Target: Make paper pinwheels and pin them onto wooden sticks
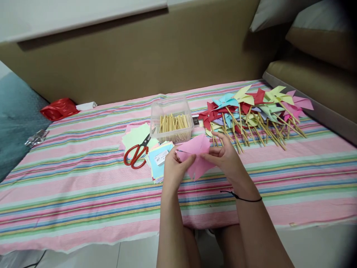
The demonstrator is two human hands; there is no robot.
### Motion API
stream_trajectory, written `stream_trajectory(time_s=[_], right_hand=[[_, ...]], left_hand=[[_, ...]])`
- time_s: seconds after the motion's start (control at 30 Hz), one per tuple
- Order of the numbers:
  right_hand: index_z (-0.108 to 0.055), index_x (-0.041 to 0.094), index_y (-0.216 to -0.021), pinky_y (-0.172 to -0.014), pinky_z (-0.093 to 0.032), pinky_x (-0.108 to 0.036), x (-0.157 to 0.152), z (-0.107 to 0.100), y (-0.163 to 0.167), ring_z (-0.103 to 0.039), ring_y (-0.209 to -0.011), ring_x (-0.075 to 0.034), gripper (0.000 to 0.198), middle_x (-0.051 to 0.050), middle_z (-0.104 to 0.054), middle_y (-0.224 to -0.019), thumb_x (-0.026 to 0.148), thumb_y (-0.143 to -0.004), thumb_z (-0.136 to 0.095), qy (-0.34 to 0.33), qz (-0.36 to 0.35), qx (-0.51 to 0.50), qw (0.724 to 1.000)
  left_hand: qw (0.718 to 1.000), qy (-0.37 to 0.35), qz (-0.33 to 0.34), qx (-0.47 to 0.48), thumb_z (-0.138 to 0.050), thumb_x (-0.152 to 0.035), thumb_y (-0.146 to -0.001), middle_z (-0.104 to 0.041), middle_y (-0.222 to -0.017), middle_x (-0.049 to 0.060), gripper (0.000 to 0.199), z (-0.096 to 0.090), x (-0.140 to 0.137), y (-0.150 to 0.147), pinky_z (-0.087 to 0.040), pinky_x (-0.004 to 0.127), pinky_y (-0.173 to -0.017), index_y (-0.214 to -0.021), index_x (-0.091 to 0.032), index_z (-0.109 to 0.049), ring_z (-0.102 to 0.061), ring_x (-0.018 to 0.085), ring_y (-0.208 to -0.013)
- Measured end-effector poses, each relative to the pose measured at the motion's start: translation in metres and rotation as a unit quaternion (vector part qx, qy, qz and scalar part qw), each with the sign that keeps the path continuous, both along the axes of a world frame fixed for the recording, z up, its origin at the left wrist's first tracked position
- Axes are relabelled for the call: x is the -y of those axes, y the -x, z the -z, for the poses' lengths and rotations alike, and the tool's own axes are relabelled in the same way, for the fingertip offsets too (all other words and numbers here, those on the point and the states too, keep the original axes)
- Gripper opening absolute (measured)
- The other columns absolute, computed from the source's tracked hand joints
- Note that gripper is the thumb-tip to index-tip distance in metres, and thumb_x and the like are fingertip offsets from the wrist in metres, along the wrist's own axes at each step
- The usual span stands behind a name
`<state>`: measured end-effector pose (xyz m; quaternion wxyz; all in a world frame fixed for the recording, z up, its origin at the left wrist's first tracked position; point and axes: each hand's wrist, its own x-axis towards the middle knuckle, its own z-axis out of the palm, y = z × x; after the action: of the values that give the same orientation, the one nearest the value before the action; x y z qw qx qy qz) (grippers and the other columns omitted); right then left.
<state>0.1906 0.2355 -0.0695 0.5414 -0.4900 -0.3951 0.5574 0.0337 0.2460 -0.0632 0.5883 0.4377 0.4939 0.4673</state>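
Observation:
A pink sheet of paper (199,147), with slits cut in from its corners, is held up between both hands. My left hand (178,163) pinches its left side, thumb on top. On the right side, my right hand (221,154) grips it between thumb and fingers, near the middle of the sheet. Just left of my left hand lies a stack of coloured paper squares (157,171), with a small white box (161,158) on it. Red-handled scissors (137,153) rest against the stack and on loose pale green paper (135,137).
A clear plastic box (171,115) of short wooden sticks stands beyond my hands. Finished paper pinwheels (251,111) on sticks lie heaped at right. A red plastic bag (60,109) and metal clips (36,137) are at far left, on the striped cloth (83,190).

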Motion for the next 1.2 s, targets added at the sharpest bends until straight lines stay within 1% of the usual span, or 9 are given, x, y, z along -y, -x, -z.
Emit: stream_trajectory(time_s=[0.23,0.43,0.5,0.6,0.7,0.8,1.0,1.1,1.2], right_hand=[[-0.032,0.029,-0.133,-0.064,-0.057,-0.039,0.000,-0.003,0.005,-0.070,-0.069,-0.023,0.085,0.003,-0.068,-0.070,0.035,-0.064,-0.080,-0.030,0.006,0.008,1.000],[-0.030,0.028,-0.135,-0.065,-0.057,-0.039,-0.001,0.000,-0.001,-0.070,-0.070,-0.024,0.088,0.000,-0.071,-0.074,0.031,-0.063,-0.081,-0.012,-0.001,0.005,1.000],[-0.031,0.028,-0.135,-0.063,-0.057,-0.037,0.000,0.000,-0.005,-0.070,-0.071,-0.024,0.087,0.000,-0.071,-0.075,0.029,-0.063,-0.080,0.006,-0.024,0.011,1.000],[-0.035,0.028,-0.131,-0.056,-0.054,-0.032,0.003,-0.001,-0.010,-0.070,-0.068,-0.022,0.082,0.001,-0.071,-0.073,0.024,-0.063,-0.079,0.040,-0.087,0.027,0.995],[-0.037,0.027,-0.127,-0.050,-0.048,-0.026,0.005,-0.002,-0.011,-0.068,-0.060,-0.019,0.075,0.003,-0.070,-0.069,0.018,-0.063,-0.076,0.053,-0.152,0.029,0.987],[-0.038,0.027,-0.124,-0.050,-0.048,-0.026,0.005,0.000,-0.011,-0.067,-0.059,-0.018,0.071,0.004,-0.070,-0.068,0.015,-0.064,-0.073,0.053,-0.178,0.034,0.982],[-0.038,0.027,-0.124,-0.052,-0.046,-0.025,0.003,0.000,-0.011,-0.066,-0.059,-0.018,0.071,0.005,-0.069,-0.065,0.014,-0.064,-0.072,0.054,-0.130,0.055,0.988],[-0.036,0.027,-0.125,-0.053,-0.047,-0.026,0.004,-0.002,-0.012,-0.067,-0.061,-0.018,0.072,0.004,-0.070,-0.067,0.014,-0.064,-0.073,0.052,-0.115,0.046,0.991],[-0.036,0.027,-0.125,-0.054,-0.047,-0.026,0.004,-0.003,-0.013,-0.067,-0.062,-0.018,0.072,0.003,-0.071,-0.069,0.015,-0.065,-0.073,0.044,-0.131,0.025,0.990]], left_hand=[[1.000,-0.009,-0.019,0.015,-0.080,-0.029,-0.059,-0.067,-0.071,0.000,0.036,-0.001,-0.001,-0.003,-0.045,0.023,-0.053,-0.089,-0.018,-0.064,-0.060,0.014,-0.060],[0.999,-0.022,-0.042,0.028,-0.078,-0.030,-0.063,-0.064,-0.063,-0.003,0.032,-0.003,-0.002,-0.003,-0.041,0.019,-0.050,-0.087,-0.017,-0.061,-0.057,0.010,-0.054],[0.996,-0.028,-0.074,0.034,-0.076,-0.032,-0.066,-0.067,-0.065,-0.002,0.031,-0.003,-0.003,-0.002,-0.042,0.019,-0.053,-0.087,-0.017,-0.060,-0.060,0.010,-0.056],[0.993,-0.035,-0.095,0.055,-0.075,-0.036,-0.067,-0.073,-0.078,0.005,0.031,-0.004,-0.004,-0.001,-0.048,0.024,-0.065,-0.085,-0.018,-0.059,-0.068,0.015,-0.070],[0.995,-0.033,-0.073,0.061,-0.074,-0.037,-0.068,-0.075,-0.083,0.008,0.032,-0.004,-0.004,-0.001,-0.050,0.030,-0.072,-0.087,-0.018,-0.058,-0.070,0.018,-0.073],[0.997,-0.035,-0.047,0.046,-0.073,-0.037,-0.070,-0.074,-0.075,0.005,0.031,-0.005,-0.003,-0.001,-0.050,0.029,-0.071,-0.089,-0.018,-0.057,-0.070,0.018,-0.073],[0.998,-0.050,0.023,0.030,-0.072,-0.034,-0.072,-0.073,-0.070,0.003,0.030,-0.006,0.000,0.000,-0.048,0.026,-0.064,-0.093,-0.020,-0.056,-0.069,0.018,-0.070],[0.997,-0.062,0.038,0.039,-0.073,-0.030,-0.072,-0.074,-0.076,0.004,0.029,-0.004,-0.001,-0.001,-0.050,0.029,-0.071,-0.094,-0.020,-0.056,-0.070,0.020,-0.079],[0.995,-0.085,0.042,0.036,-0.075,-0.025,-0.069,-0.074,-0.088,0.006,0.030,-0.003,-0.001,-0.001,-0.050,0.031,-0.080,-0.094,-0.020,-0.058,-0.068,0.020,-0.090]])
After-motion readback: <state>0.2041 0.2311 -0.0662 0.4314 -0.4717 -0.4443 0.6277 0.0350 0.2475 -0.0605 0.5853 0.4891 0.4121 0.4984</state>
